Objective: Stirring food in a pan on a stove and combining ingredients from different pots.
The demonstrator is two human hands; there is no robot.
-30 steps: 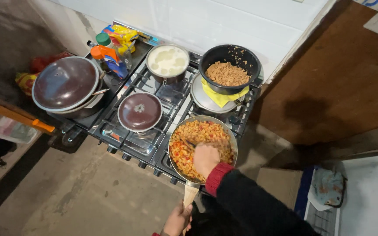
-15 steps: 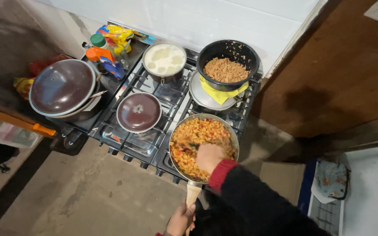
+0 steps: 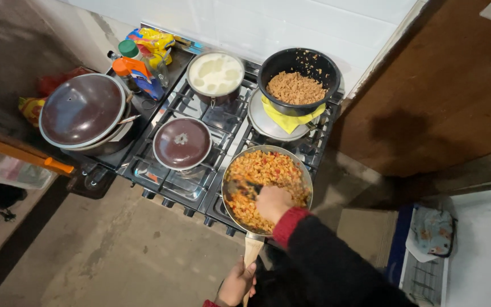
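Since a moment ago, the right hand (image 3: 273, 202) has slid leftward over the frying pan (image 3: 303, 173), fist closed around a dark utensil (image 3: 240, 186) in the food. Below the pan, the left hand (image 3: 236, 282) grasps its wooden handle (image 3: 252, 250).

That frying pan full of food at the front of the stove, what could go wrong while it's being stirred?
The frying pan is heaped almost to its rim, so the utensil in the right hand could push food over the edge. The left hand has its grip on the wooden handle, which sticks out past the stove front, so a bump could tip the pan. The red cuff hangs over the hot food.
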